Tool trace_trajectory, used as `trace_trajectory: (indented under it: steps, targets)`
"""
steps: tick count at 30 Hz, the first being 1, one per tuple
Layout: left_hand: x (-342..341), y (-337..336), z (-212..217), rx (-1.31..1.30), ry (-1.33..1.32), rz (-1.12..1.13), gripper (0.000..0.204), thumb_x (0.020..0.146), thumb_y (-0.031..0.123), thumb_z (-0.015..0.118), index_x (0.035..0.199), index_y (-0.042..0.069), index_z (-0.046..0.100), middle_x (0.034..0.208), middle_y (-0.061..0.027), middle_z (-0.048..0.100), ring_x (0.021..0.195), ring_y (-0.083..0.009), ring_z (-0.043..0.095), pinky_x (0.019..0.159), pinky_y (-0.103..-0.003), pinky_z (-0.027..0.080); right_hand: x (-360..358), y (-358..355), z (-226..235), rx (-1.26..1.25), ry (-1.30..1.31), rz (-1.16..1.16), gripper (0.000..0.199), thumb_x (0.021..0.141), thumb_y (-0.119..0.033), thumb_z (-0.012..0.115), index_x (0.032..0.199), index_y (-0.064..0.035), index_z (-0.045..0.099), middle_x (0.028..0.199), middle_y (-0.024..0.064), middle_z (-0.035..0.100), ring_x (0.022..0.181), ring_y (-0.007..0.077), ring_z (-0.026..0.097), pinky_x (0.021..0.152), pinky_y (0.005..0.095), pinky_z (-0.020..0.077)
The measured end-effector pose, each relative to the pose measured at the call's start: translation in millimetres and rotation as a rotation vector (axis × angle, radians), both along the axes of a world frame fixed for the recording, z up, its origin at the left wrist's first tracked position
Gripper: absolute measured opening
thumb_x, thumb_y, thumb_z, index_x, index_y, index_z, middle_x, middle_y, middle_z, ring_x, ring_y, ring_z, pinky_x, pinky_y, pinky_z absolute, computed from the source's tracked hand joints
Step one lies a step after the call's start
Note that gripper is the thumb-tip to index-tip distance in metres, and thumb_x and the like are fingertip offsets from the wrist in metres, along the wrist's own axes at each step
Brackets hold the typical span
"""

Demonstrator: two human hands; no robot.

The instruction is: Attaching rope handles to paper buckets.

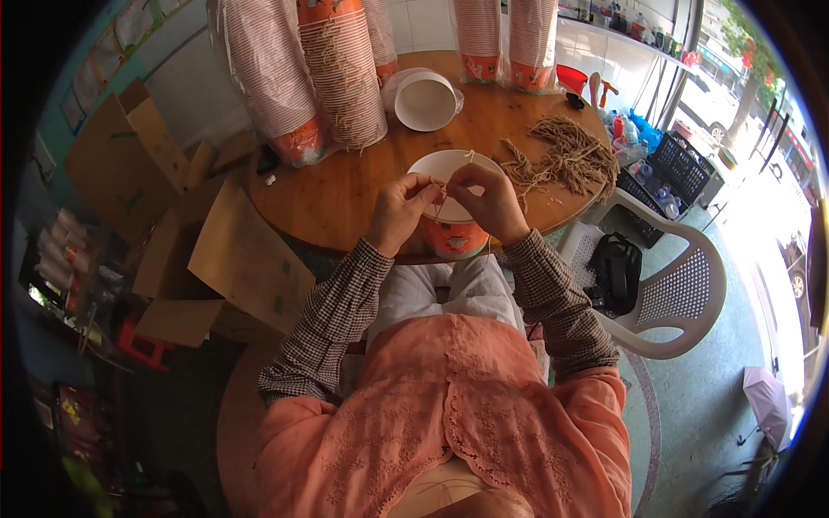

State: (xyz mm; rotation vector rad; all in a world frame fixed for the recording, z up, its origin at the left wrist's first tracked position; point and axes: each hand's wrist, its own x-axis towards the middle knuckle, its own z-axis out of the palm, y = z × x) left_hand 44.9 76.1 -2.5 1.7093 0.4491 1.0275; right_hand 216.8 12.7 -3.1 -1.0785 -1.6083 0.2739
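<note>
An orange paper bucket (455,239) with a white inside stands upright at the table's near edge, right in front of me. My left hand (400,207) and my right hand (488,200) meet over its near rim, fingertips pinched together on a thin tan string (441,200). Part of the string shows at the bucket's far rim, and an end hangs down its right side. The fingers hide how the string is tied or threaded. A loose heap of similar tan strings (566,160) lies to the right of the bucket.
Tall stacks of nested paper buckets (341,82), several in plastic bags, stand at the table's back. A white bucket (425,101) lies tipped there. Open cardboard boxes (250,250) are at left. A white plastic chair (669,289) with a black bag (615,272) stands at right.
</note>
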Motion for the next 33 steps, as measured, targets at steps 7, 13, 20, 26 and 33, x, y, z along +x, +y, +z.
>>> trace_trajectory:
  steps: [7, 13, 20, 26, 33]
  targets:
    - [0, -3, 6, -0.146, -0.049, 0.059, 0.013, 0.092, 0.008, 0.059, 0.099, -0.002, 0.065, 0.085, -0.0032, 0.066, 0.078, -0.0078, 0.061, 0.073, -0.021, 0.050, -21, 14, -7, 0.158, 0.138, -0.040, 0.011, 0.080, -0.006, 0.067, 0.087, -0.0003, 0.060, 0.078, 0.0101, 0.067, 0.076, 0.0211, 0.067, 0.071, 0.0316, 0.0517]
    - [-5, 3, 6, -0.202, -0.090, 0.115, 0.011, 0.090, 0.007, 0.061, 0.097, -0.001, 0.065, 0.087, -0.0025, 0.065, 0.076, -0.0078, 0.060, 0.073, -0.021, 0.049, -28, 22, -14, 0.251, 0.071, -0.102, 0.010, 0.079, -0.004, 0.066, 0.086, -0.0029, 0.058, 0.080, 0.0085, 0.065, 0.079, 0.0260, 0.064, 0.078, 0.0350, 0.0479]
    - [-5, 10, -5, -0.060, -0.121, 0.226, 0.008, 0.086, 0.006, 0.065, 0.091, 0.000, 0.063, 0.085, -0.0032, 0.064, 0.076, -0.0083, 0.060, 0.069, -0.021, 0.049, -32, 18, -12, 0.272, 0.014, -0.126, 0.011, 0.078, -0.004, 0.066, 0.086, -0.0049, 0.059, 0.081, 0.0076, 0.064, 0.083, 0.0277, 0.061, 0.080, 0.0362, 0.0455]
    - [-5, 12, -9, 0.091, -0.060, 0.263, 0.010, 0.085, 0.008, 0.068, 0.090, 0.000, 0.064, 0.082, -0.0018, 0.061, 0.074, -0.0093, 0.060, 0.065, -0.023, 0.049, -31, 18, -12, 0.263, 0.012, -0.134, 0.011, 0.078, -0.005, 0.067, 0.087, -0.0047, 0.060, 0.082, 0.0079, 0.064, 0.082, 0.0274, 0.061, 0.079, 0.0364, 0.0459]
    - [-7, 7, -7, 0.511, 0.020, 0.401, 0.008, 0.083, 0.004, 0.068, 0.088, -0.001, 0.066, 0.095, -0.0075, 0.058, 0.075, -0.0137, 0.061, 0.068, -0.026, 0.050, -31, 17, -11, 0.266, 0.013, -0.125, 0.010, 0.079, -0.004, 0.067, 0.086, -0.0040, 0.061, 0.082, 0.0082, 0.065, 0.082, 0.0265, 0.062, 0.078, 0.0356, 0.0463]
